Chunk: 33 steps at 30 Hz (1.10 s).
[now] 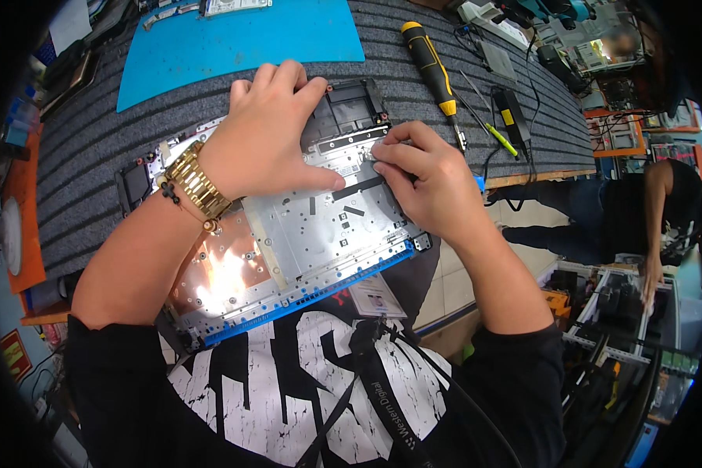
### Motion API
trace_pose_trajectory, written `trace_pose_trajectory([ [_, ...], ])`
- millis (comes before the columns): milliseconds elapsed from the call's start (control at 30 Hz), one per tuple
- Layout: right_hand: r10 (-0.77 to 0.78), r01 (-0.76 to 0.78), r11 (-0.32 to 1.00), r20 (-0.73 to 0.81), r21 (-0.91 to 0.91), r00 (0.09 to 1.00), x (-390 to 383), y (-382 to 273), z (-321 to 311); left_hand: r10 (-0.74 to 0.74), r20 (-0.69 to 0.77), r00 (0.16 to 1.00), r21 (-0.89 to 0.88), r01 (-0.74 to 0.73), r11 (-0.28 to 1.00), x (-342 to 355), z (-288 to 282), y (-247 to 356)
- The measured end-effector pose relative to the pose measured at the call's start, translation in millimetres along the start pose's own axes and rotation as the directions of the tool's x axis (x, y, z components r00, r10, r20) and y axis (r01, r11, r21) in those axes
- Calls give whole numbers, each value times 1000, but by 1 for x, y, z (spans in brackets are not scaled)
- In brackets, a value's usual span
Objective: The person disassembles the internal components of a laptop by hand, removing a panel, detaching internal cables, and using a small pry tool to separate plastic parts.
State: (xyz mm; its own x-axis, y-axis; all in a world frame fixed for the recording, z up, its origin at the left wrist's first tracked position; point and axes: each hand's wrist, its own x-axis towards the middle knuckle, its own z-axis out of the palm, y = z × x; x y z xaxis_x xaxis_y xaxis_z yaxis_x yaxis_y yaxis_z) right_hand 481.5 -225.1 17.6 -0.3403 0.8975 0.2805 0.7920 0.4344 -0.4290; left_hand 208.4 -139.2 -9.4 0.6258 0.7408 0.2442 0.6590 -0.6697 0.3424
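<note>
A laptop chassis panel (pixel 304 234), silver with a copper-coloured area and a blue edge, lies tilted across the table edge against my body. My left hand (pixel 269 136) rests over its far part, fingers apart, the thumb pressing next to a thin black strip (pixel 357 188). At the strip's right end my right hand (pixel 429 175) is closed in a pinch, thumb and index finger close to the metal surface. What sits between those fingertips is too small to make out. My left palm hides part of the panel's far side.
Beyond the panel lies a blue mat (pixel 242 39) on the ridged grey table cover (pixel 78 164). To the right are a yellow-and-black electric screwdriver (pixel 429 69), a green-tipped pen-like tool (pixel 501 140) and a black power adapter (pixel 512 117). Another person (pixel 639 203) stands at the right by a parts rack (pixel 612 312).
</note>
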Motion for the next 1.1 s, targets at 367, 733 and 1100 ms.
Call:
trace_pose_trajectory([
  [367, 36, -29, 999, 171, -46, 985, 21, -1, -23, 30, -80, 996, 13, -29, 999, -2, 2, -2],
  [733, -164, 189, 957, 128, -219, 978, 22, -4, -31, 6, -45, 999, 5, -6, 1000, -3, 4, -4],
  [1100, -113, 127, 983, 107, -133, 988, 16, -2, -17, -21, -15, 1000, 8, 21, 1000, -2, 3, -2],
])
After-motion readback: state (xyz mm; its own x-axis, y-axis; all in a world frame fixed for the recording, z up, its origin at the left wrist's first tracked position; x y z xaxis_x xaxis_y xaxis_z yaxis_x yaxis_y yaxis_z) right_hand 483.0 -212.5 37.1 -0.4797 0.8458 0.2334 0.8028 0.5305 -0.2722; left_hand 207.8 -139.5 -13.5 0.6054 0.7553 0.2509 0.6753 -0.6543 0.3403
